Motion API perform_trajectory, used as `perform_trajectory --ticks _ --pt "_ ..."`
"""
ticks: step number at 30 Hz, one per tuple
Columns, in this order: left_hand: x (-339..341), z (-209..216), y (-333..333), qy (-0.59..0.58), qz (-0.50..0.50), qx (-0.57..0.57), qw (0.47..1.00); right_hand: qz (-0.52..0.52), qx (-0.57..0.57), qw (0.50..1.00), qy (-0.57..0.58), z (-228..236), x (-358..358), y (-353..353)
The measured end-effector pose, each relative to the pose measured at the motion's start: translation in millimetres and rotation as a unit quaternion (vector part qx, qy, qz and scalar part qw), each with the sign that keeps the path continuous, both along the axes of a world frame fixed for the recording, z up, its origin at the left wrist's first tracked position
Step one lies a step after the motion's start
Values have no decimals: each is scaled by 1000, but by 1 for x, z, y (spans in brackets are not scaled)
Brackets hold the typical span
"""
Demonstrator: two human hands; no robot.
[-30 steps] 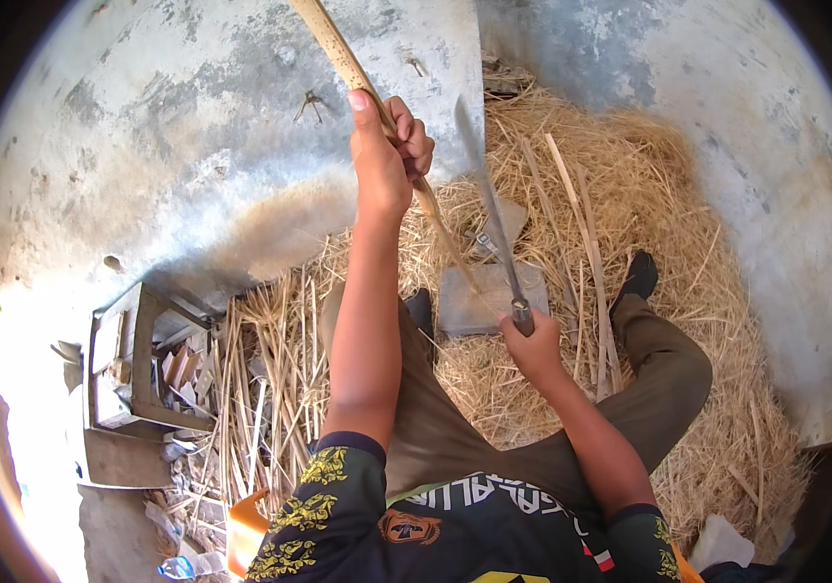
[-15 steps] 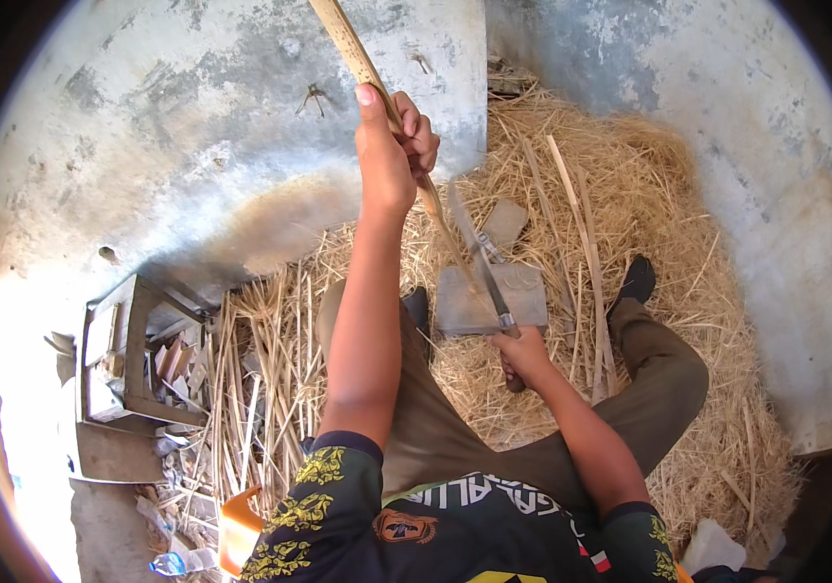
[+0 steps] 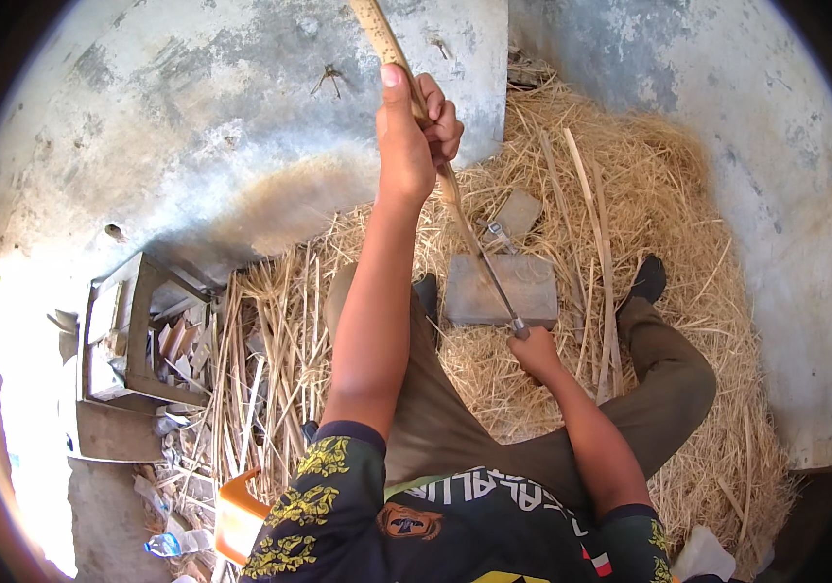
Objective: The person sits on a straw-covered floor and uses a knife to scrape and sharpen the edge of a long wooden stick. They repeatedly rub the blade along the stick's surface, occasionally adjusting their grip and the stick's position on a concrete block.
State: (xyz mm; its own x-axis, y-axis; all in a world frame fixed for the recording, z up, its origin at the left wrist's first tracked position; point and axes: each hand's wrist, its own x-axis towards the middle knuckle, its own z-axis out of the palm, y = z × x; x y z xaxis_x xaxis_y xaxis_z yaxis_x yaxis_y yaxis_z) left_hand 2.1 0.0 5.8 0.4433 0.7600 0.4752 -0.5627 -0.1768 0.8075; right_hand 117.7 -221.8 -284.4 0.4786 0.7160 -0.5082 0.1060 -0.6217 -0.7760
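1. Wooden frame [image 3: 139, 335]: well left of the grey block [image 3: 533, 291].
2. Left hand [image 3: 412, 141]: beyond the block, to its left; fingers curled firmly round a bamboo strip.
3. Bamboo strip [image 3: 451, 194]: slanting, lower end over the block.
4. Knife [image 3: 516, 324]: blade over the block, in line with the strip; contact unclear.
5. Right hand [image 3: 537, 355]: on the block's near side, closed round the knife handle.
6. Loose strips [image 3: 603, 243]: right of the block.
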Motion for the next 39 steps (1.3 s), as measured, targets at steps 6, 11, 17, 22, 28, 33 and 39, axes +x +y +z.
perform_trajectory --ticks 6,11,17,22,28,33,39 --pt "7 -4 6 -9 10 -2 1000 -14 152 988 23 31 -3 -6" --pt "-6 -6 11 -23 39 -6 999 -47 320 928 -184 102 -37 -4" --pt "-9 -5 15 -31 -4 -2 1000 6 112 973 -201 -4 -20 -8" --pt "0 -3 6 -20 4 -1 1000 -2 22 998 55 -6 -6 -6" --pt "-2 -7 14 -20 -3 11 1000 -54 156 986 -26 32 -25 -8" --pt "-13 -9 21 -37 -15 17 999 -95 290 946 -105 66 -38 -3" --pt "-16 -8 24 -46 -31 -3 998 41 -17 974 -223 -16 -16 -9"
